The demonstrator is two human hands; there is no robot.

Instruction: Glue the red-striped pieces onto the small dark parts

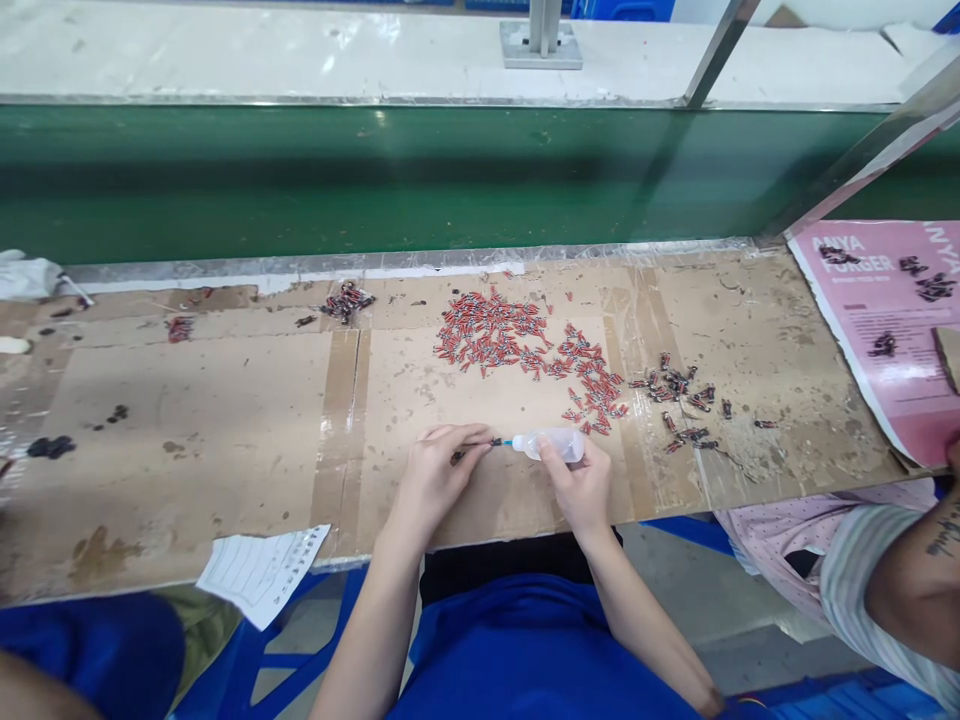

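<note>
The bare left hand (439,468) has its back turned up to the camera, its fingers reaching toward the right and the thumb stretched out below them, so that the tips close in a pinch. The bare right hand (585,490) is well apart from the left fingertips, its thumb extended forward and leftward and its fingers bent around in a closed grip, their tips partly hidden. Both wrists are raised forward of the blue-clad torso (502,650). The bare left forearm (379,610) slants up and rightward; the bare right forearm (649,625) slants up and leftward, the two converging toward the hands.
</note>
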